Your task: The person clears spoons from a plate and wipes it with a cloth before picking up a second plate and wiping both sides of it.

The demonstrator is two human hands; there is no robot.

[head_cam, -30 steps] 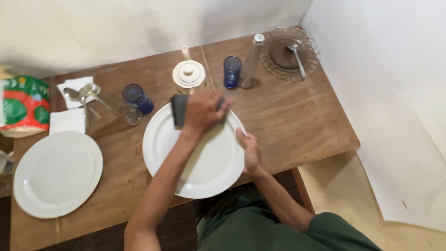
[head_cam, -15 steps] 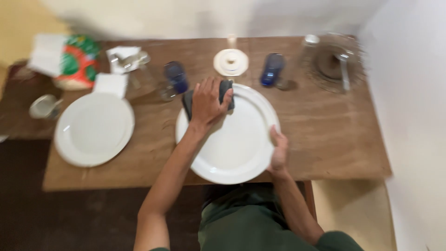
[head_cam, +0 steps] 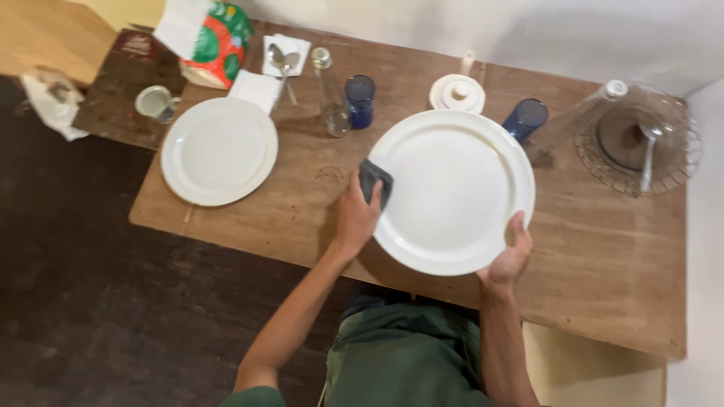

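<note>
Left hand (head_cam: pixel 357 215), clamped on dark cloth (head_cam: pixel 375 181), has slid from plate's far rim to left edge; right hand (head_cam: pixel 510 256) still grips white plate (head_cam: pixel 452 188).

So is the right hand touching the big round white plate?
Touching: the head view shows the right hand gripping the big round white plate at its near rim, thumb over the edge.

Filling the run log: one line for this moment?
left hand: holds dark cloth at plate rim | right hand: grips big white plate | plate on wooden table

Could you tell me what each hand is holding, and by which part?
Left hand presses a dark cloth to the white plate's left rim; right hand grips its near-right rim.
</note>
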